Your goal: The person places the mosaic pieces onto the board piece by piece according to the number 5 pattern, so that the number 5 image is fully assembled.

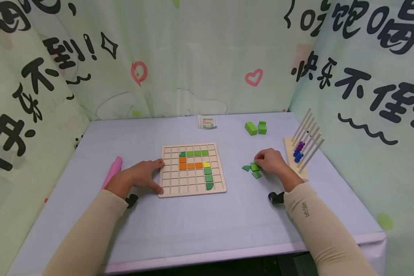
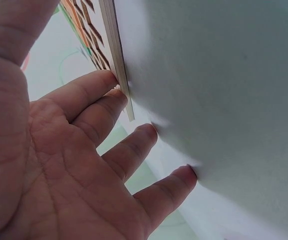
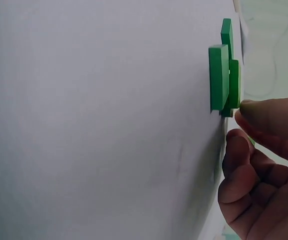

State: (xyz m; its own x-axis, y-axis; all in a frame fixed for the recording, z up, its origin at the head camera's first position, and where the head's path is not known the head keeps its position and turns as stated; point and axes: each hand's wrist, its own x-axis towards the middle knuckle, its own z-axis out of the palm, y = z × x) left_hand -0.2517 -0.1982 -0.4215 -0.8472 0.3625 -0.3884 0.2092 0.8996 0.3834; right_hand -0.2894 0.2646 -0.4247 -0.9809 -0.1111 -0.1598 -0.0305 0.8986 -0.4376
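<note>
A wooden grid board (image 1: 170, 184) lies at the middle of the table, with green, orange and yellow tiles set in some of its cells. My left hand (image 1: 139, 176) rests at the board's left edge, thumb and fingers spread and fairly straight. In the left wrist view, fingertips of that hand (image 2: 79, 150) touch the board's side (image 2: 116, 55) and the tabletop. To the right of the board, my right hand (image 1: 272, 161) pinches a light green tile (image 1: 254, 166) among several loose green tiles (image 1: 257, 174). The right wrist view shows its thumb and curled fingers (image 3: 263, 155) at that tile.
A wooden peg rack (image 1: 289, 147) with purple and blue beads stands at the right. Light green blocks (image 1: 251, 128) and a small patterned card (image 1: 207, 122) lie toward the back. A pink object (image 1: 114, 168) is beside the left forearm. Printed curtains surround the table.
</note>
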